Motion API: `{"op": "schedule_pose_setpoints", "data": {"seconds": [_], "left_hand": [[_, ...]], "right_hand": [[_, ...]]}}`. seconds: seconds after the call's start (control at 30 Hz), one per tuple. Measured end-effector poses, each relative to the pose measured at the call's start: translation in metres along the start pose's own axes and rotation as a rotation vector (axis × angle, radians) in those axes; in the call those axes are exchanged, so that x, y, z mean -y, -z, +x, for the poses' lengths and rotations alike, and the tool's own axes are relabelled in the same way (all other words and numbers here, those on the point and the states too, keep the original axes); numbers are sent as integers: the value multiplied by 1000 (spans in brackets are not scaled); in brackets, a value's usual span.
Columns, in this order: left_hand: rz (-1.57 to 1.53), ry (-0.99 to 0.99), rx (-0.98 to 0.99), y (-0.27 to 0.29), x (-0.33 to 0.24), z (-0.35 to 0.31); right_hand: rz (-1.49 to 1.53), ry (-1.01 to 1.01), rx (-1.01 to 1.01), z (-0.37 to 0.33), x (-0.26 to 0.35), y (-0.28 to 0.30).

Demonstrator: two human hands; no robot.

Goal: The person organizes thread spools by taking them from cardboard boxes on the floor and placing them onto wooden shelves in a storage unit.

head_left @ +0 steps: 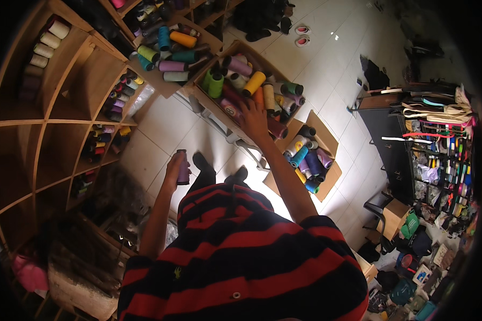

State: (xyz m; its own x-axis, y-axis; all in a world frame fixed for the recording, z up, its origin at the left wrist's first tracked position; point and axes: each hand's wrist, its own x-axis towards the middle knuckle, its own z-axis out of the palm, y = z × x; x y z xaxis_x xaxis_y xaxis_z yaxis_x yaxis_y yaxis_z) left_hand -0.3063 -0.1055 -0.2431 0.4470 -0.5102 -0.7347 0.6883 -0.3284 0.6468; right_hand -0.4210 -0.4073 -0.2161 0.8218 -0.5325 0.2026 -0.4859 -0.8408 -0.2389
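Note:
My left hand (pixel 173 170) is closed around a purple thread spool (pixel 183 170), held upright beside my body on the left. At the front edge of a cardboard box (pixel 220 119), my right hand (pixel 255 122) reaches in with fingers spread over the spools. Nearest to those fingers lie a dark maroon spool (pixel 232 111), an orange spool (pixel 258 99) and a yellow spool (pixel 254 84). Toward the left end of the box stand bright green spools (pixel 215 85), and a lilac spool (pixel 240 66) lies at the back.
A second open carton (pixel 329 179) of spools sits lower right. More spools, including a teal one (pixel 164 38), lie on the surface left of the box. Wooden cubbyholes (pixel 43 125) line the left side. A black rack (pixel 383 139) with hanging strips stands right; slippers (pixel 302 36) lie on tiles.

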Motion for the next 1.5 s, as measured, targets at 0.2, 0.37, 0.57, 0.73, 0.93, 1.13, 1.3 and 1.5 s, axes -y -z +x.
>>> {"op": "schedule_pose_setpoints", "data": {"seconds": [0.2,0.37,0.57,0.73,0.93,1.13,1.3,1.5], "left_hand": [[-128,-14,-97,64,-4,-6],[-317,8,-139,99,-1,-1],[-370,-22,-86,104,-25,-5],[-366,-66,-135,101,-45,-4],[-497,-44,-241,112,-53,1],[-559,-134,-300,103,-101,4],[-678,-452,-152,87,-160,8],[-227,-869,-272,48,-264,-3]], "right_hand": [[-229,-123,61,16,9,-27],[-173,-59,-8,34,31,-10],[-34,-75,-80,96,30,-10],[-28,-107,-60,141,4,-30],[101,-193,-30,166,-42,-60],[434,-229,-124,172,-45,-47],[1286,-590,-46,190,10,1],[1436,-563,346,207,72,-6]]}}
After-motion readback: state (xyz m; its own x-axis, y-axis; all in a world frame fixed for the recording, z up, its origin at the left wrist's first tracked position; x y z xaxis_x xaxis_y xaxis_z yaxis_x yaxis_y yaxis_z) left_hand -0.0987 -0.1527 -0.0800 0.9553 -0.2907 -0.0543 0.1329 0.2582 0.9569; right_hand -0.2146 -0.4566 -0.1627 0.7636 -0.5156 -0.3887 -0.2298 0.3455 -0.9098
